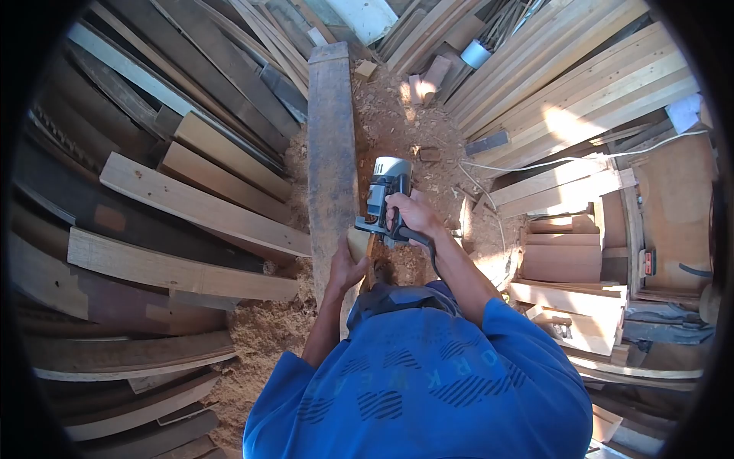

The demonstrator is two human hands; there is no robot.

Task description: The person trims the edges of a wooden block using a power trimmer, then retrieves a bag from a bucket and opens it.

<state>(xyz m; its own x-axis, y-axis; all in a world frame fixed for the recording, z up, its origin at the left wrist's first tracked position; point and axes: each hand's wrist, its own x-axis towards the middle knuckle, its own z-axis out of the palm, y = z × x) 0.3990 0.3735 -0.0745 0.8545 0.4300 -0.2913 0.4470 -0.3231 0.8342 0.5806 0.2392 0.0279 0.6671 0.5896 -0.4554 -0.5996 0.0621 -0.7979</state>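
The right hand (413,214) wraps around a silver-and-black power tool (378,193), its long axis pointing forward, just ahead and right of a pale wooden block (357,243) gripped by the left hand (348,268) beside a long weathered wooden beam (331,138).

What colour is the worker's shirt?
Blue shirt, with dark striped shapes; best seen in the head view.

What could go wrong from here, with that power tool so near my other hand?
The left hand steadies the wood piece close to the base of the power tool, so a slip might catch the fingers. The right hand alone grips the tool, so a kick could be hard to control. The tool's cord runs close to the shirt, and might snag there.
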